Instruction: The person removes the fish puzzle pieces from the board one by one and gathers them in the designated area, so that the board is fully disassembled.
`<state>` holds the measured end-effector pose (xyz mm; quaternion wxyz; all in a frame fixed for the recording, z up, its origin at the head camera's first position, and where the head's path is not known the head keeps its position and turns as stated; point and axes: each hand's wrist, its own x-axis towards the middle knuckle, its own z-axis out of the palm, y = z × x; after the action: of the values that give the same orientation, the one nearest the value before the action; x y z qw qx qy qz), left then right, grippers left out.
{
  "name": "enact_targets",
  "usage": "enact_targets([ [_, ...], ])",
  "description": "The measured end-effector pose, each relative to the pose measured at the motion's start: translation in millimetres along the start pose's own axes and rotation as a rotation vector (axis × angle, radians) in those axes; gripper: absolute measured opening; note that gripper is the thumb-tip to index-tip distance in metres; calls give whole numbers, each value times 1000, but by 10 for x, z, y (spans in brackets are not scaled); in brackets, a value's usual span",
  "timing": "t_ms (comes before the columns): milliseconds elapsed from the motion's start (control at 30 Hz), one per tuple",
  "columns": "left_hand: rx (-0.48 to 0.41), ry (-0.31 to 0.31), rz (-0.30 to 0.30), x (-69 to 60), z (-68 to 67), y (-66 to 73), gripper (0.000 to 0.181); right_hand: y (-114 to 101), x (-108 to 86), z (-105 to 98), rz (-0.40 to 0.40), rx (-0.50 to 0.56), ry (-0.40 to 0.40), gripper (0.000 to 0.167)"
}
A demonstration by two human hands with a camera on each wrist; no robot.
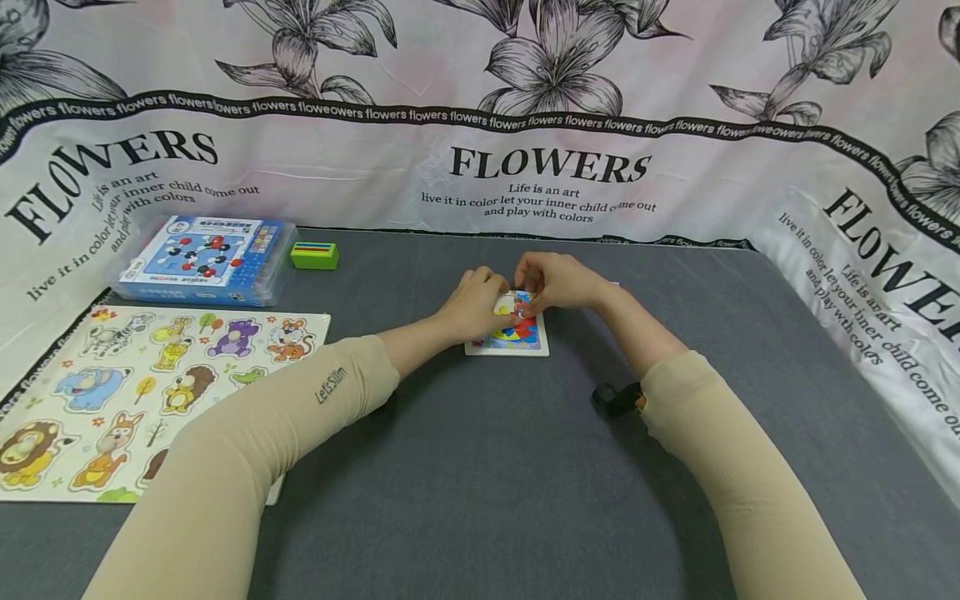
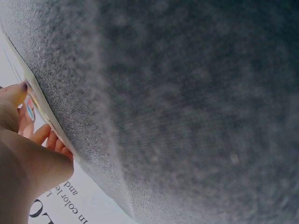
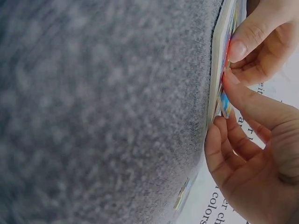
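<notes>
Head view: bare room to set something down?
Free: gray cloth between left sleeve and right sleeve, nearer than small puzzle board; also right of right sleeve. Crowded: left, animal puzzle board, molecular model box; centre, left hand, right hand.

In front of you, a dark grey tabletop (image 1: 465,483) meets a white hanging (image 1: 360,183) printed with black flowers and lettering.

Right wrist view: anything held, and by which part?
The right hand pinches a small printed piece near its edges; exact contact is partly hidden. The left hand is at the printed board; grip can't be told.
</notes>
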<state>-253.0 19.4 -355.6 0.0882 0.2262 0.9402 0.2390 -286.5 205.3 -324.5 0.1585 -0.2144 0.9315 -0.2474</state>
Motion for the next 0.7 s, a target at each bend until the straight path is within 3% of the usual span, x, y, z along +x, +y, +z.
enact_targets([
  [167,5,6,6,4,0,-6,57,-14,-22,-28,3,20,0,27],
  [400,12,3,-3,3,2,5,57,23,-65,-82,6,159,-48,17],
  [700,24,1,-23,9,8,17,59,134,-117,-201,4,223,16,20],
])
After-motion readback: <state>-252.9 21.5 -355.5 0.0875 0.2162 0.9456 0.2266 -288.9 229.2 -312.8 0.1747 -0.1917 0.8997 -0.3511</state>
